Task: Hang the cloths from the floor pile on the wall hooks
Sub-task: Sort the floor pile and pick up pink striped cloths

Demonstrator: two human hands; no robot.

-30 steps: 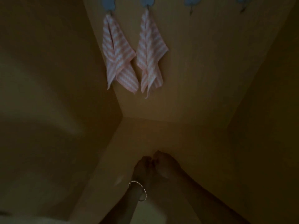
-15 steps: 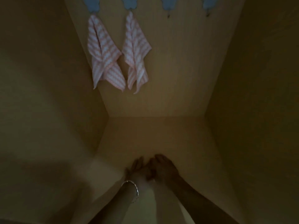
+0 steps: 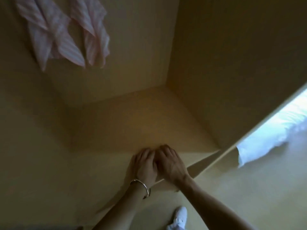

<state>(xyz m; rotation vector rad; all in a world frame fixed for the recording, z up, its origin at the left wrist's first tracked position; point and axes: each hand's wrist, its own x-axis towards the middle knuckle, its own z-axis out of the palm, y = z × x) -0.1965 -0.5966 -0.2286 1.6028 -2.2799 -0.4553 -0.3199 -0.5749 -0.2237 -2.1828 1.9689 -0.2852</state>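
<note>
Two pink-and-white striped cloths hang on the back wall at the upper left, the left cloth [image 3: 48, 39] and the right cloth [image 3: 94, 34] side by side. Their hooks lie above the frame's top edge. No floor pile is in view. My left hand [image 3: 144, 165], with a metal bangle on its wrist, and my right hand [image 3: 169, 161] are low in the middle, pressed against each other. Their fingers are loosely curled, and I see nothing in either hand. Both hands hover over the bare floor of the alcove, far below the cloths.
The alcove has plain yellowish walls on the left, back and right. A wall edge [image 3: 232, 145] runs diagonally at the right. Beyond it lies white bedding [image 3: 265, 138]. A white shoe [image 3: 179, 216] stands on the floor at the bottom.
The view has swung right and down. The cloths slid to the upper left and the hooks left the frame. The bedding and shoe came into view. My hands stayed together.
</note>
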